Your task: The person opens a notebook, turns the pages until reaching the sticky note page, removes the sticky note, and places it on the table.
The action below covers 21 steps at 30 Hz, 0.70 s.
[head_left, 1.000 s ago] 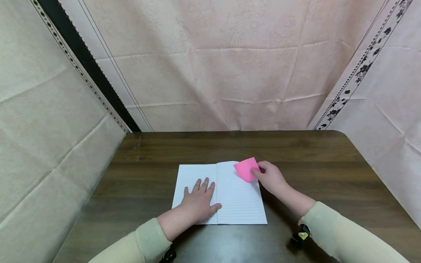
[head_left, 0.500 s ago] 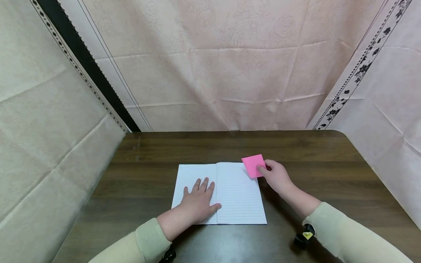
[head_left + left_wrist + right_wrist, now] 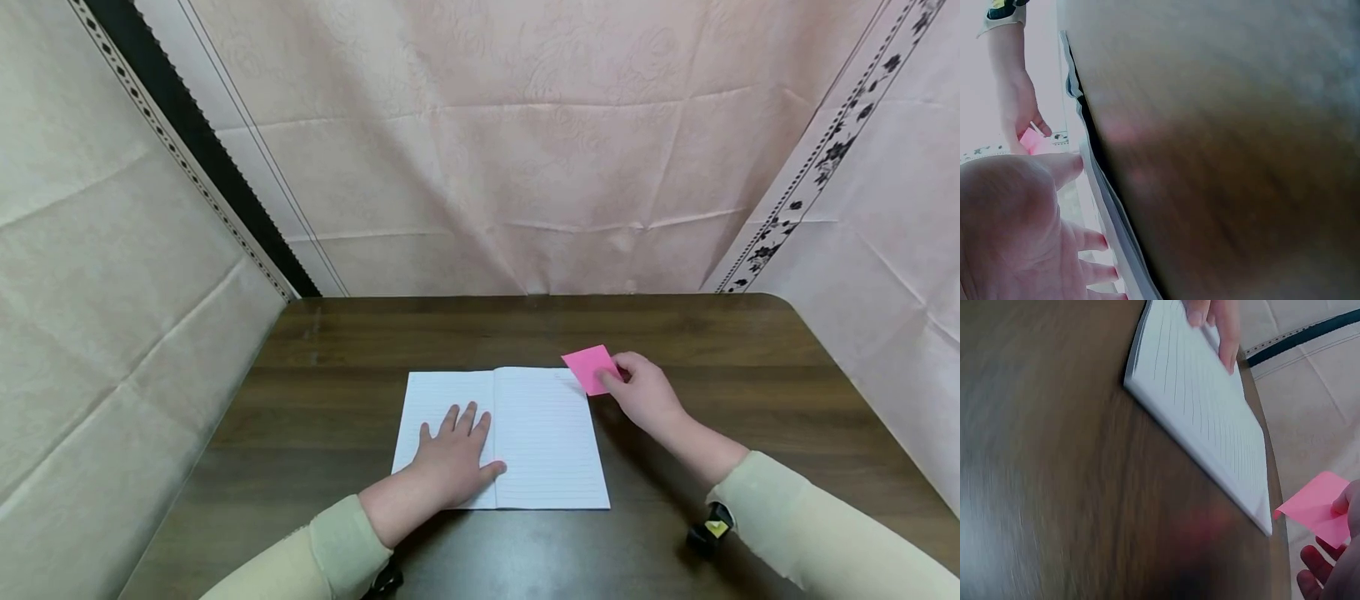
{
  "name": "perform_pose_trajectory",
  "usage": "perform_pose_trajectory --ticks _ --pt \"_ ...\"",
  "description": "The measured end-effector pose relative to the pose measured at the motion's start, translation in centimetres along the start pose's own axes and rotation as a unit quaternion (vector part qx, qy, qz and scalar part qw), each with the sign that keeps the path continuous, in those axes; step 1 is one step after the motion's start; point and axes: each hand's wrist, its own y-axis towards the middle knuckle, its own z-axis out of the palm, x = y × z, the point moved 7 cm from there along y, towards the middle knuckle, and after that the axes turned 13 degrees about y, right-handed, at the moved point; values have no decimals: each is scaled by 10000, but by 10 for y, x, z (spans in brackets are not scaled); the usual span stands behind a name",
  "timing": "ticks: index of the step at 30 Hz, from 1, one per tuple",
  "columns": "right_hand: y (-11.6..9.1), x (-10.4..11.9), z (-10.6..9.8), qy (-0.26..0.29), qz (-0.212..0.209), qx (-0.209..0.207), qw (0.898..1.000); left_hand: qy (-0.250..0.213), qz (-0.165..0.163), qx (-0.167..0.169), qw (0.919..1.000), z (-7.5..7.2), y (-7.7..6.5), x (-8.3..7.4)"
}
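Note:
A lined notebook (image 3: 543,450) lies spread on the wooden table. My left hand (image 3: 452,460) rests on its left page, fingers straight and apart, with the thumb reaching over the centre fold. Between thumb and fingers, my right hand (image 3: 645,390) pinches a pink sticky note (image 3: 588,368) at its right side. That note hovers over the top right corner of the right page. In the right wrist view the pink sticky note (image 3: 1316,509) is raised above the table, apart from the notebook (image 3: 1204,406). The left wrist view shows the left palm (image 3: 1010,231) over the page edges.
Dark wood tabletop (image 3: 300,467) surrounds the notebook. Pale cloth hangs behind the table (image 3: 525,183) and on both sides. A black device with a yellow mark (image 3: 712,529) is strapped at the right wrist.
My right hand has carried the pink sticky note right and away from me, from over the right page to its top right corner. The left hand has stayed in place.

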Motion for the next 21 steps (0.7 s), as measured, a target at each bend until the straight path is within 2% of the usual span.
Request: perform_pose_trajectory --ticks 4,8,13,21 --pt "0 3 -10 -612 -421 -78 9972 -15 7 3 10000 0 0 0" --pt "-3 3 -18 -1231 -883 -73 9884 -10 -7 20 10000 -1 -1 0" --pt "-11 2 -27 -1946 -1707 -116 9659 6 -16 -5 10000 -2 -1 0" --pt "-24 -9 -34 -2821 -2356 81 9300 -34 10 -38 10000 -3 0 -1"
